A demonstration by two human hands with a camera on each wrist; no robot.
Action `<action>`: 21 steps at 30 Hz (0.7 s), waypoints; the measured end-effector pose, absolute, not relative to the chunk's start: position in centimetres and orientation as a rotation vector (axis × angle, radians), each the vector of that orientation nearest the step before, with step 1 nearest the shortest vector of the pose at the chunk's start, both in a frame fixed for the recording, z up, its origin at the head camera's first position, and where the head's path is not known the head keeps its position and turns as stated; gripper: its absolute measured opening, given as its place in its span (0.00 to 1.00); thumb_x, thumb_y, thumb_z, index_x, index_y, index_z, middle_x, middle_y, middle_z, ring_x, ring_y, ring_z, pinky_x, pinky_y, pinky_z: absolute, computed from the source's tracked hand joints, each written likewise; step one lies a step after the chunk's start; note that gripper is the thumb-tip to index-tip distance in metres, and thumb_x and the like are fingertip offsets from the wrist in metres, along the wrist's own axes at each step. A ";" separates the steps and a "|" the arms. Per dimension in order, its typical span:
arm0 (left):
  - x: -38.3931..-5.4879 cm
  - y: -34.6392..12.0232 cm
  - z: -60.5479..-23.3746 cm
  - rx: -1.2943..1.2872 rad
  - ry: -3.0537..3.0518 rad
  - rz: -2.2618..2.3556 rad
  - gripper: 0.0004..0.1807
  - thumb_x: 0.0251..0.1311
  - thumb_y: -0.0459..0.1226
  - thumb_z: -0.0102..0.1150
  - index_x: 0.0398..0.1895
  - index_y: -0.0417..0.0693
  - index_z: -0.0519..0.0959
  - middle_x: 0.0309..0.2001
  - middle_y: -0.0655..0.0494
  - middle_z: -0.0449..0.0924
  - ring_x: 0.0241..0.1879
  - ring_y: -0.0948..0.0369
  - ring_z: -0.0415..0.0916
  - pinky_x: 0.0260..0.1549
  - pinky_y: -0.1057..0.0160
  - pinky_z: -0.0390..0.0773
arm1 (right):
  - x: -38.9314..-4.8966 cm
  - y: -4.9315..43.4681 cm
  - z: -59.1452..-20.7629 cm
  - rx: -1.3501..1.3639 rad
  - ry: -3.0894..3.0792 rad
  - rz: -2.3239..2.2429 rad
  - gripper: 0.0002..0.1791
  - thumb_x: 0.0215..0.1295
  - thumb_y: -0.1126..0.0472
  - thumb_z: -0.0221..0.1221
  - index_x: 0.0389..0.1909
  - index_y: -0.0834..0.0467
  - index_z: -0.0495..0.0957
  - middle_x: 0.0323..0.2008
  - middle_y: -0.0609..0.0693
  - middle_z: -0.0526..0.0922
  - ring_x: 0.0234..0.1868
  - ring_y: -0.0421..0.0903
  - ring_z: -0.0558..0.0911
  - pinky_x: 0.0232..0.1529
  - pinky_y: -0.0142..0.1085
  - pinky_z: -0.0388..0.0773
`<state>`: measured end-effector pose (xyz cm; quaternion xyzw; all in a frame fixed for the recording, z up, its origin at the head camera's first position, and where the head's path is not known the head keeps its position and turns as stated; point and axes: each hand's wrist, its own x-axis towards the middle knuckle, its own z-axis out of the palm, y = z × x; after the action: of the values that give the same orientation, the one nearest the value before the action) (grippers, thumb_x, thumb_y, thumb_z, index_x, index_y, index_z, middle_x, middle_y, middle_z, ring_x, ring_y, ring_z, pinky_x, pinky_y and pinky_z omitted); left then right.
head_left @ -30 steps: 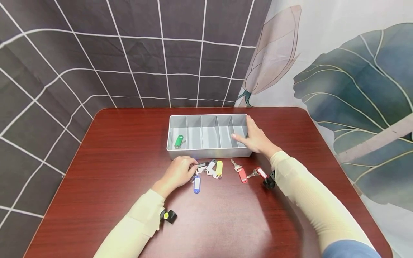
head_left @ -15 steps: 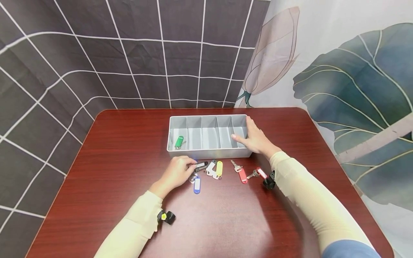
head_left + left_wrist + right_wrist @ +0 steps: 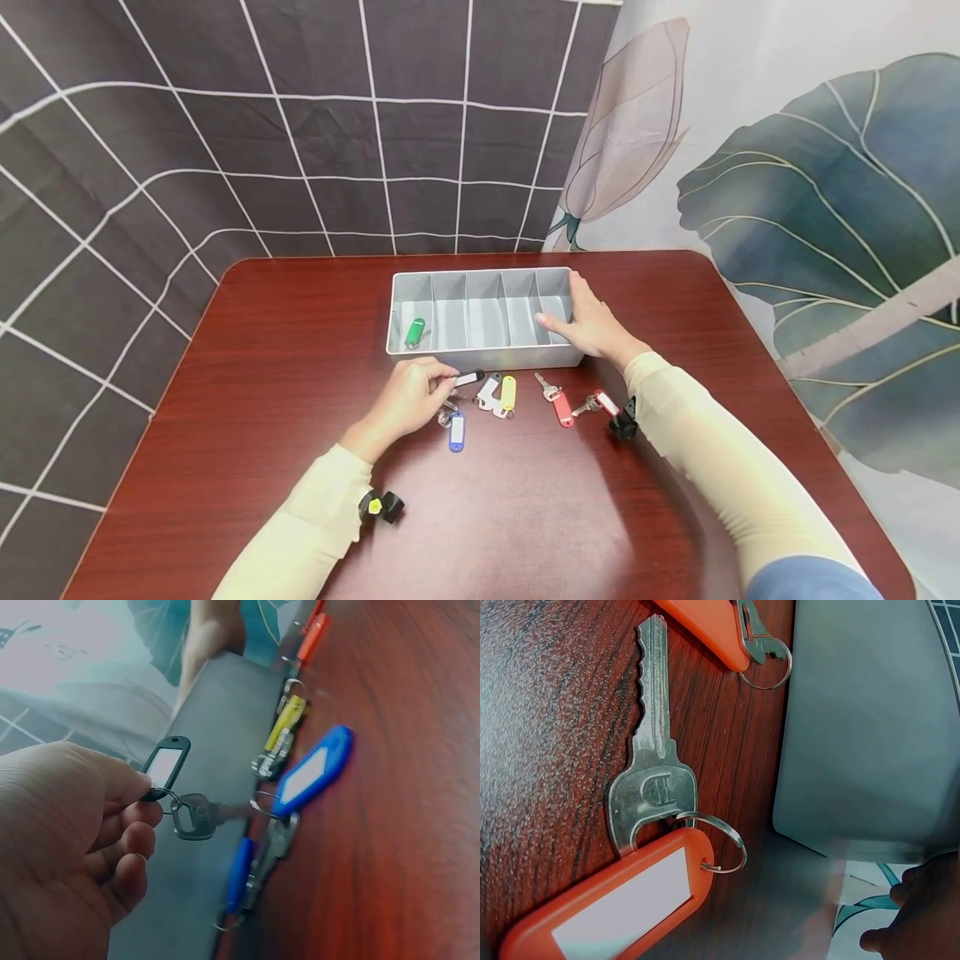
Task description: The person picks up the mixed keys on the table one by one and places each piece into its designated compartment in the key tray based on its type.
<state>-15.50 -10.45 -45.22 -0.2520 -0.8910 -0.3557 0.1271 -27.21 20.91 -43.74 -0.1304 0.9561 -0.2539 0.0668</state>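
My left hand [image 3: 408, 393] pinches a black key tag [image 3: 180, 757] with a white label between thumb and forefinger, in front of the tray. From the tag's ring hangs a metal key [image 3: 196, 817], raised beside the tray wall in the left wrist view. A blue key tag [image 3: 457, 432] with its key lies just below this hand. The grey divided tray [image 3: 487, 359] stands across the table, its leftmost compartment holding a green key tag [image 3: 415, 332]. My right hand [image 3: 597, 329] rests on the tray's right end, fingers extended along the side and thumb over the front rim.
Several tagged keys lie before the tray: a yellow tag [image 3: 507, 392], a dark tag with a white label [image 3: 491, 387], and a red tag [image 3: 562, 410]. Another red-edged tag [image 3: 607, 403] lies by the right wrist. A second blue tag [image 3: 239, 876] shows in the left wrist view.
My left hand has lifted the black key tag with its key away from the other keys, drawing slightly left and up. The right hand stays at the tray's end.
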 end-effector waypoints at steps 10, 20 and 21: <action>-16.1 -10.7 -42.3 -0.773 -2.511 -1.029 0.05 0.55 0.32 0.65 0.35 0.44 0.87 0.24 0.59 0.78 0.21 0.67 0.67 0.21 0.68 0.69 | -27.1 20.9 -43.3 -0.372 2.856 -0.764 0.62 0.58 0.27 0.51 0.75 0.61 0.30 0.76 0.59 0.36 0.75 0.56 0.41 0.68 0.61 0.43; -18.2 -11.3 -39.7 -0.724 -2.506 -1.075 0.06 0.56 0.34 0.65 0.36 0.45 0.87 0.24 0.60 0.79 0.20 0.67 0.69 0.19 0.67 0.70 | -27.0 21.0 -43.6 -0.369 2.855 -0.770 0.62 0.58 0.26 0.50 0.75 0.61 0.30 0.76 0.60 0.37 0.75 0.56 0.42 0.68 0.61 0.43; -18.4 -11.4 -39.6 -0.712 -2.505 -1.081 0.06 0.56 0.34 0.65 0.36 0.45 0.87 0.24 0.59 0.80 0.20 0.66 0.69 0.19 0.67 0.70 | -27.0 21.0 -43.6 -0.369 2.855 -0.774 0.62 0.58 0.26 0.50 0.75 0.61 0.30 0.76 0.60 0.37 0.75 0.56 0.42 0.68 0.62 0.43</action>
<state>-18.45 -11.37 -39.61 -0.2493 -0.8769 -0.3784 0.1602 -27.04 20.97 -43.65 -0.1233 0.9547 -0.2588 0.0802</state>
